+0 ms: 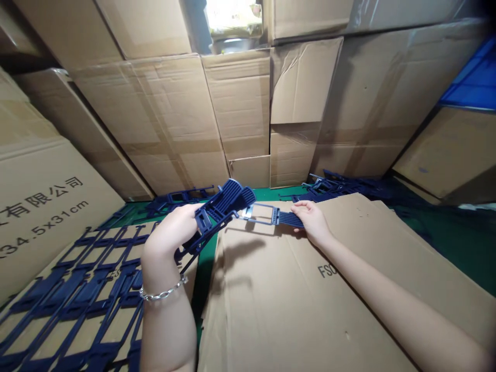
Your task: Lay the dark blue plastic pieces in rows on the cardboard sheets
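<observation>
My left hand (179,226) is wrapped round a bunch of dark blue plastic brackets (222,204) with ribbed ends, stacked together and tilted up to the right. Its fingers are mostly hidden behind the wrist and the parts. Between thumb and fingers, my right hand (313,222) pinches the ribbed end of a single dark blue plastic bracket (290,219). That bracket's open rectangular frame reaches left toward the bunch; whether they touch I cannot tell. Both hands are above a flat cardboard sheet (279,289).
At left, rows of similar brackets (77,294) lie on another cardboard sheet. More brackets are piled behind at right (333,186) and left (174,199) on a green surface (207,263). Stacked cardboard boxes (166,113) wall off the back, and a printed carton (42,206) stands left.
</observation>
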### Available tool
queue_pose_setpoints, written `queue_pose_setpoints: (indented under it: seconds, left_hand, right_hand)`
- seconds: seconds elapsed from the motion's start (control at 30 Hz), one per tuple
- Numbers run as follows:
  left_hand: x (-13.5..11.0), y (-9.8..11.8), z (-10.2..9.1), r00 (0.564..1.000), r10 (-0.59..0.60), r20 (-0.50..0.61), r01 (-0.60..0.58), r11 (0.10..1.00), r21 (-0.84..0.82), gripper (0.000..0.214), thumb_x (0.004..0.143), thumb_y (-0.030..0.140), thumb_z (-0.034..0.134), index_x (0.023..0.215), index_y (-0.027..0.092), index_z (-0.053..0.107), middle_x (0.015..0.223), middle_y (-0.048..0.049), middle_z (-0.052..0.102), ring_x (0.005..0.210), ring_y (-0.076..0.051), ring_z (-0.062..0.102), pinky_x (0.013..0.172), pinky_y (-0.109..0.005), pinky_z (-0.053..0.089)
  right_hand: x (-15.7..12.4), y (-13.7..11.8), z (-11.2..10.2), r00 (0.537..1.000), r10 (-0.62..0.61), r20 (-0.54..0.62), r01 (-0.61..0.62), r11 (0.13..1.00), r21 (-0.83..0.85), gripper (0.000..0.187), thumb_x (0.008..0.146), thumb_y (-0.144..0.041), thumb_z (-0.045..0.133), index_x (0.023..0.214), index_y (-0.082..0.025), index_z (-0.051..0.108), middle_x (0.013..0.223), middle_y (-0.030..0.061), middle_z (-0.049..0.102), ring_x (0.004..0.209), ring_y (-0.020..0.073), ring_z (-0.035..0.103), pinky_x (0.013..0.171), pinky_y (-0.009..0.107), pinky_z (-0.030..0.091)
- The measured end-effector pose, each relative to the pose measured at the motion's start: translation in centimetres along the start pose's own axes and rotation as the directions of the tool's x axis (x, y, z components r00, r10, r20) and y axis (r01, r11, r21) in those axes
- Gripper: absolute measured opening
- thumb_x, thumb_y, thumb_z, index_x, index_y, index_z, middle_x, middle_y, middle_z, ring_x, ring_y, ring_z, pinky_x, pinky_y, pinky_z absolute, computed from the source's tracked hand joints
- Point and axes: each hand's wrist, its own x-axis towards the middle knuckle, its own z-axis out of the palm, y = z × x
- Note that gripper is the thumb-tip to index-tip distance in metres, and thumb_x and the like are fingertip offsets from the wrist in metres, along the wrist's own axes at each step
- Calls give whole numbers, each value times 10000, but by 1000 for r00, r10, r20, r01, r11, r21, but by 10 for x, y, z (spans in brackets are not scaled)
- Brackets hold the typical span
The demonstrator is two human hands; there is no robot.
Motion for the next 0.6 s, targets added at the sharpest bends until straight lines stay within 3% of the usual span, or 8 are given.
queue_pose_setpoints:
  seconds: [0.13,0.27,0.33,0.43,0.5,0.6]
  left_hand:
    - [0,-2,-5,988,-150,-35,153,986,67,239,682,401,450,662,232,618,679,66,630,616,-77,563,451,-102,318]
    - [-4,0,-6,985,-160,-60,164,984,66,227,659,366,444,630,200,595,657,31,617,586,-90,546,443,-116,316]
    - [-7,0,-6,987,-139,-78,144,988,58,229,654,356,445,676,200,610,702,23,630,609,-88,554,443,-114,305]
    - [-11,-1,-8,987,-149,-60,151,988,31,256,662,397,443,702,213,617,701,32,634,589,-87,555,425,-119,304]
    - [-12,-4,-9,985,-170,-29,170,986,-6,246,664,389,439,686,213,610,664,40,626,558,-82,550,425,-115,325]
    - [-11,-9,-11,981,-195,8,195,980,-42,240,661,391,456,679,204,605,656,43,626,545,-80,555,432,-111,354]
  right_hand:
    - [-13,-14,1,985,148,87,-154,986,66,310,733,-188,594,984,-161,415,761,13,545,574,103,545,446,186,487]
    - [-51,-26,17,922,325,208,-346,936,71,245,812,-78,476,1036,-147,402,837,48,566,579,90,566,497,168,491]
    - [-74,-30,26,857,405,318,-437,899,32,260,821,-66,467,1068,-130,414,832,77,575,608,103,582,519,164,490]
    - [-103,-28,35,724,493,482,-527,846,-74,314,811,-100,513,1112,-103,423,877,102,561,664,120,597,591,183,503]
    - [-117,-24,38,656,489,575,-526,843,-116,378,795,-128,537,1152,-102,418,1016,119,522,714,124,601,680,221,510]
    - [-130,-21,40,594,465,656,-481,859,-174,449,801,-158,528,1228,-118,397,1129,130,475,751,110,592,727,231,493]
